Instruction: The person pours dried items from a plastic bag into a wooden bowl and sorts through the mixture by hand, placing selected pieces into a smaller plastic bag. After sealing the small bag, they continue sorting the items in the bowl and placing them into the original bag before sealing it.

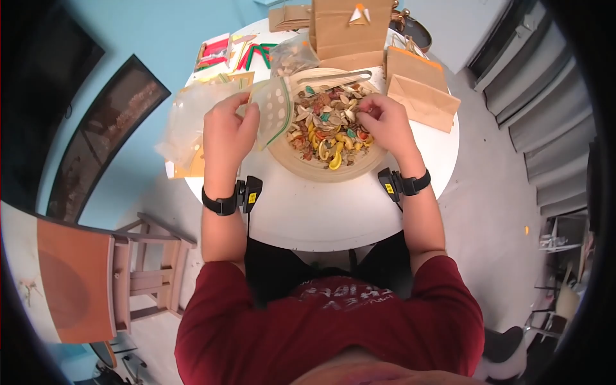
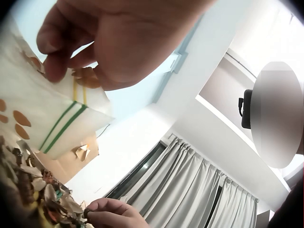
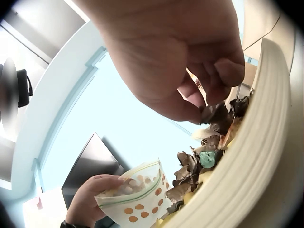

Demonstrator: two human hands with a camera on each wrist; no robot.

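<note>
The left hand grips a clear zip bag with printed dots and a green seal line, at the left side of a round, pale, ridged plate. In the right wrist view the bag shows pale pieces at its mouth. A mix of dried shells, petals, yellow slices and teal bits fills the plate. Over its right part is the right hand, and the right wrist view shows its fingertips pinching a dark dried piece just above the mix.
Metal tongs lie across the plate's far edge. Brown paper bags stand behind, another at the right. A filled clear bag and red and green sticks lie at the back left; clear plastic bags at the left.
</note>
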